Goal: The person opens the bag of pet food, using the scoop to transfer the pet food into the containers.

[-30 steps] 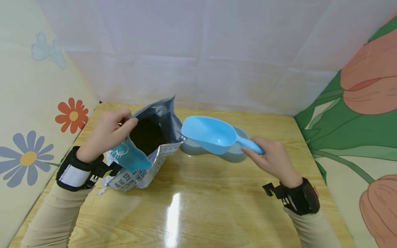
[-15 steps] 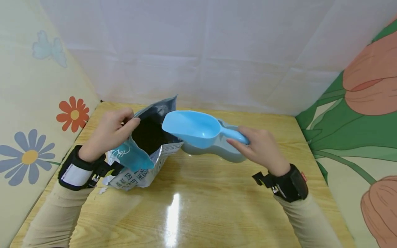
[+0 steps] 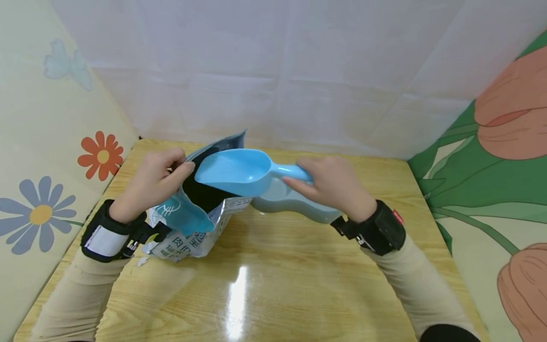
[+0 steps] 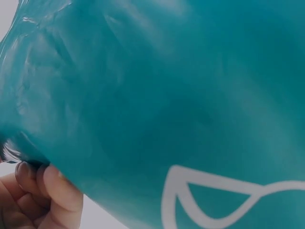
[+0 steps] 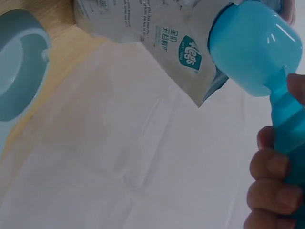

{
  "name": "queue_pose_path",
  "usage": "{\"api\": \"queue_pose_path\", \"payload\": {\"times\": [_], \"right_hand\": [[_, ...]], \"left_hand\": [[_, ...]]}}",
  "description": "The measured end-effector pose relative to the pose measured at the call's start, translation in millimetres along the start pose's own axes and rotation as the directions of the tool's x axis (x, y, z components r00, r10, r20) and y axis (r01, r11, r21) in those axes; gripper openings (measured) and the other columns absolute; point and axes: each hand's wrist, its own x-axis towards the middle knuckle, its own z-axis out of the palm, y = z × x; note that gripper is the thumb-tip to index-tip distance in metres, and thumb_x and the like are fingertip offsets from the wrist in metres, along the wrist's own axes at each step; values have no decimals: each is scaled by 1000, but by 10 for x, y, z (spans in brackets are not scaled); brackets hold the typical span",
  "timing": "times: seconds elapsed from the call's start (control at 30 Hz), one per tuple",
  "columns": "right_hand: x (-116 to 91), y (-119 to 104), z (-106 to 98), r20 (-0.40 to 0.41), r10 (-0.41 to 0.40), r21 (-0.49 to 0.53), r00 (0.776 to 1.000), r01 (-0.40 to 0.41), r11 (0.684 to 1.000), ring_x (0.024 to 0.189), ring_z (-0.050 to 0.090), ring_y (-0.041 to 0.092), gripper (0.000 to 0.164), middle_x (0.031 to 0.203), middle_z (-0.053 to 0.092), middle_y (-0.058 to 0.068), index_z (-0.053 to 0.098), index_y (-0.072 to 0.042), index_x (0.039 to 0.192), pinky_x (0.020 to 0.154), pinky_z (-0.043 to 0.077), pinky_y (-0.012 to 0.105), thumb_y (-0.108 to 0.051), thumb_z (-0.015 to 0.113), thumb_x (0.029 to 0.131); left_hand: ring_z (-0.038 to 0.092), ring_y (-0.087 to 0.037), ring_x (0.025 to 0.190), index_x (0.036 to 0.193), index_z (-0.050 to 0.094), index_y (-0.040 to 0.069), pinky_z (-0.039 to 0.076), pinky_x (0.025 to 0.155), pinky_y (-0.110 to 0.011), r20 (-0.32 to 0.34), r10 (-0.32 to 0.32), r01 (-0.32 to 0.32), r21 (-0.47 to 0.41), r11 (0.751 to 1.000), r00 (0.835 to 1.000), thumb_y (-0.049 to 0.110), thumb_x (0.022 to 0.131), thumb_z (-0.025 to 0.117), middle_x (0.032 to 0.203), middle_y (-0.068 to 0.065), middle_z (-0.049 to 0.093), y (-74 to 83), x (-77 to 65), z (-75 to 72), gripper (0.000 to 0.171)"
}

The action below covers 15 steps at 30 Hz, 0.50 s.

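Note:
My left hand pinches the upper left edge of a teal and silver pet food bag, holding its mouth wide. Dark contents show inside the bag. In the left wrist view the teal bag wall fills most of the picture, with curled fingertips at its edge. My right hand grips the handle of a light blue scoop, whose bowl overlaps the bag's mouth and looks empty. In the right wrist view the fingers wrap the scoop's handle, and the scoop's bowl is at the bag's opening.
A grey-blue double pet bowl stands on the wooden table right of the bag, partly hidden by the scoop and right hand. A small white scrap lies by the bag's base. White sheeting hangs behind the table.
My right hand has carried the scoop leftward, from over the double bowl to the mouth of the bag. The left hand keeps its hold on the bag's edge, almost unmoved.

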Motion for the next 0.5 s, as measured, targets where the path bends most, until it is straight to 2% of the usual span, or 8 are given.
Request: {"api": "queue_pose_path", "payload": {"times": [0.17, 0.33, 0.5], "right_hand": [[184, -134, -48, 44, 3, -73, 999, 0, 997, 46, 23, 10, 40, 55, 22, -5, 42, -14, 62, 45, 17, 25, -43, 56, 85], [342, -294, -3, 47, -57, -171, 997, 64, 983, 44, 22, 10, 41, 52, 24, -5, 44, -14, 61, 44, 15, 23, -44, 59, 84], [393, -427, 46, 0, -131, -240, 991, 127, 962, 43, 16, 8, 45, 51, 21, -5, 41, -13, 59, 42, 12, 22, -47, 63, 81]], "left_hand": [[32, -12, 44, 61, 40, 9, 26, 43, -25, 11, -9, 9, -2, 1000, 1000, 0, 85, 50, 53, 4, 30, 11, 3, -4, 28], [32, -11, 45, 61, 41, 9, 26, 43, -25, 12, -4, 4, -4, 1000, 1000, 0, 85, 50, 53, 4, 30, 14, -7, -8, 28], [31, -12, 44, 61, 40, 9, 25, 43, -26, 10, -4, 4, 2, 1000, 1000, 0, 85, 52, 52, 5, 30, 7, -20, 7, 29]]}}
